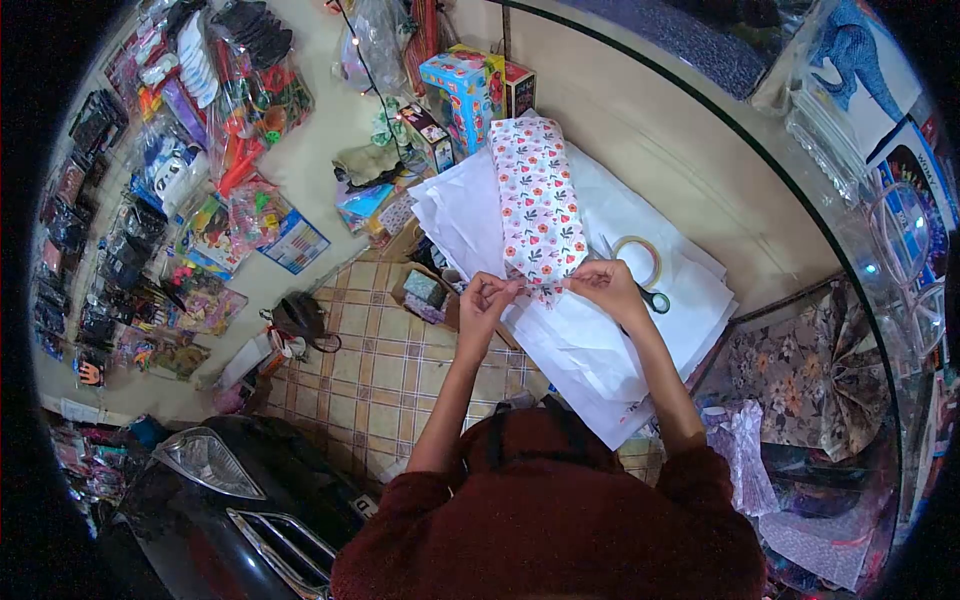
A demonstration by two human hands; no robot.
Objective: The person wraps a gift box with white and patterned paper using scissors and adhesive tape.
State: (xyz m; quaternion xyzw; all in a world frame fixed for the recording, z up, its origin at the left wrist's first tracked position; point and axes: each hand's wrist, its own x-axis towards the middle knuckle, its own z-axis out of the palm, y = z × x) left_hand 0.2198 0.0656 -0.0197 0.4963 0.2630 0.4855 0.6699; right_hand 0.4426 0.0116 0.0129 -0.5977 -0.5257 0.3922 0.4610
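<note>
A long parcel in white wrapping paper (538,195) printed with red and orange flowers lies on a stack of large white sheets (590,345). My left hand (488,298) pinches the paper at the left corner of the parcel's near end. At the right corner, my right hand (608,288) is closed on the same paper. The near-end flap hangs loosely folded between my fingers. Just beyond my right hand lie a roll of tape (655,262) and scissors (655,301) with dark green handles, their blades partly hidden beside the parcel.
Colourful toy boxes (460,95) stand behind the parcel against the wall. An open cardboard box (412,290) sits on the tiled floor (345,340) at left. A black scooter (240,490) is at lower left. Packaged goods (160,230) hang along the left wall; a glass edge (800,190) curves at right.
</note>
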